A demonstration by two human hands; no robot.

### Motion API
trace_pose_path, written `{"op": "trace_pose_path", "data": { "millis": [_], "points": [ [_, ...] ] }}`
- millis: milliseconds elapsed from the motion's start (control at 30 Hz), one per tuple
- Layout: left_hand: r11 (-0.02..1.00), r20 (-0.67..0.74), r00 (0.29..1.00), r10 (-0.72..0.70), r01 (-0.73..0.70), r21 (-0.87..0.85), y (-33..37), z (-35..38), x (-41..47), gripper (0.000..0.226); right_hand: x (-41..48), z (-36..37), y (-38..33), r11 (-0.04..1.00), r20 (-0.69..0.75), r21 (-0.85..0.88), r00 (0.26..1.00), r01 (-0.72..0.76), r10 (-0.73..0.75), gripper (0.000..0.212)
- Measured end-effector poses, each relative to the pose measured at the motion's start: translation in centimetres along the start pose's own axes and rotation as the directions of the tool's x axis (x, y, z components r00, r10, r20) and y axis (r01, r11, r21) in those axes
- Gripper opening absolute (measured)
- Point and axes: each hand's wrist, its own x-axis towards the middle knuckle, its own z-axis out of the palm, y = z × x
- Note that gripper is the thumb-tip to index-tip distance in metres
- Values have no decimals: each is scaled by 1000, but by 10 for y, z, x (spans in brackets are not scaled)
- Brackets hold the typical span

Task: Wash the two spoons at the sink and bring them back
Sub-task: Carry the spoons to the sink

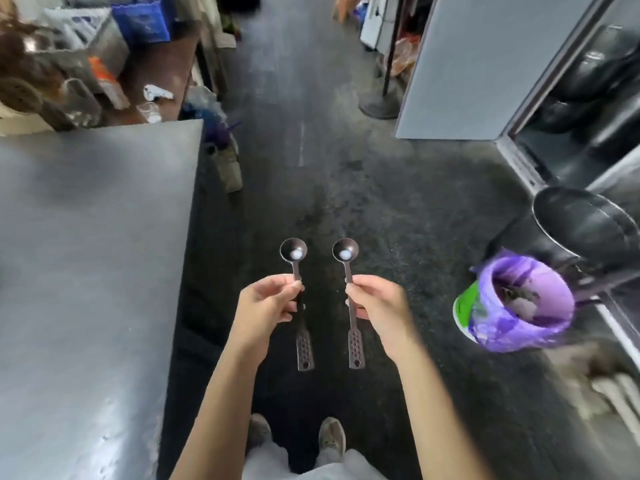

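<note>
Two spoons are held out over the dark floor [346, 188], bowls forward and face up, shafts roughly parallel and apart. The left spoon [297, 289] is pinched mid-shaft by the closed left hand [268, 301]; the right spoon [349, 292] is gripped the same way by the closed right hand [377, 306]. Both look like thin dark metal: small round bowls, narrow shafts, flat perforated handle ends with a hanging hole. A white spot sits in each bowl; glare, water or residue cannot be told apart.

Progress, judged: no sink is in view, so the spoons are in transit, either toward washing or on the way back. Which leg cannot be told. No drips are visible. At least the carry is left, and possibly the wash too.

Left of the spoons, a flat matte grey steel countertop [93, 271] is seen, its edge near the left hand. Right of the spoons and well apart, a bin lined with a crinkled purple bag [512, 306] is seen, with a dark round pan [585, 223] just beyond it. The floor under the spoons looks wet and mottled.
</note>
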Motion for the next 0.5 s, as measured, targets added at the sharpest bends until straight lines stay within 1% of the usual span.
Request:
{"op": "trace_pose_path", "data": {
  "millis": [100, 200, 300, 367, 433, 500],
  "points": [
    [996, 153, 988, 15, -27, 82, 7, 55, 11, 11, -9, -56, 2, 998, -153, 68, 988, 6, 5, 14],
    [990, 288, 958, 2, -43, 137, 12, 104, 21, 9, -20, -97, 6, 993, -281, 118, 960, 12, 22, 13],
    [982, 383, 923, -30, -44, 183, 13, 152, 31, 9, -31, -130, 12, 982, -424, 188, 904, 24, 59, 13],
    [981, 428, 902, -48, -38, 190, 15, 179, 38, 5, -36, -147, 15, 977, -496, 212, 864, 27, 84, 12],
    [979, 497, 865, -71, -34, 199, 17, 206, 46, 5, -40, -162, 17, 967, -573, 250, 812, 46, 109, 10],
    [977, 554, 826, -99, -26, 212, 19, 230, 55, 12, -42, -174, 16, 954, -645, 290, 752, 73, 138, 11]
  ]
}}
